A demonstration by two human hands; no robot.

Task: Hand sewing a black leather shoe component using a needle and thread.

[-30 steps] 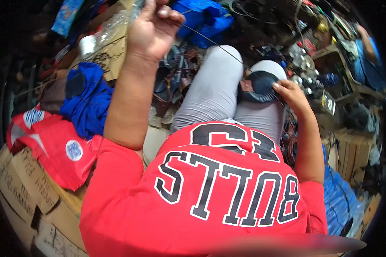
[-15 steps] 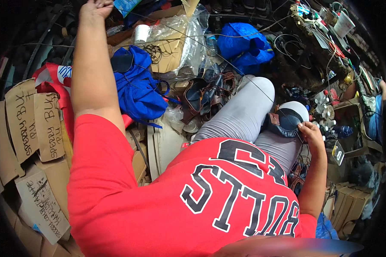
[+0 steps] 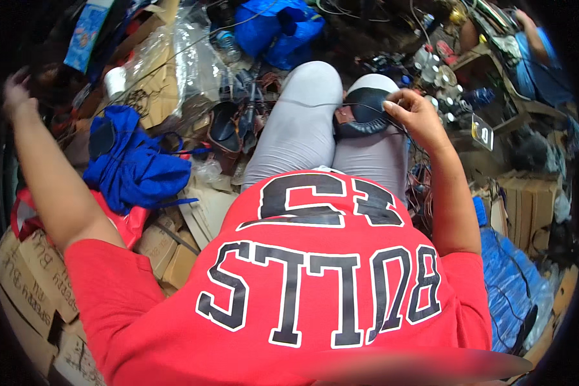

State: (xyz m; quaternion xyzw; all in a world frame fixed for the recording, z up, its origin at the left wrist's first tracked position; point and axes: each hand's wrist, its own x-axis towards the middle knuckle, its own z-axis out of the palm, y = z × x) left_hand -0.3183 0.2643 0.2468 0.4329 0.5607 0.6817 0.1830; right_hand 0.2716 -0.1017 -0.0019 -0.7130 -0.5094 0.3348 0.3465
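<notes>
A black leather shoe (image 3: 366, 117) with a gathered, stitched edge and a small brown patch rests on my right thigh, near the knee. Just above its right edge is my right hand (image 3: 419, 117), thumb and fingers pinched on a dark thread (image 3: 315, 103). That thread crosses the shoe and runs off to the left over my knee. My left arm stretches far out to the left side. Motion smears my left hand (image 3: 20, 96), so its fingers and anything in them cannot be made out.
Flattened, hand-marked cardboard (image 3: 35, 283) is piled at the left, beside a blue cloth bag (image 3: 132, 161). Ahead lie a blue plastic bag (image 3: 280, 29) and a white cup (image 3: 115, 82). Small bottles (image 3: 440, 77) crowd the right; another person's arm (image 3: 537, 38) shows at the far right.
The whole view has shifted, with the surroundings sliding left and my legs more central. My left arm has swung outward and lower. My right hand still pinches by the shoe's edge.
</notes>
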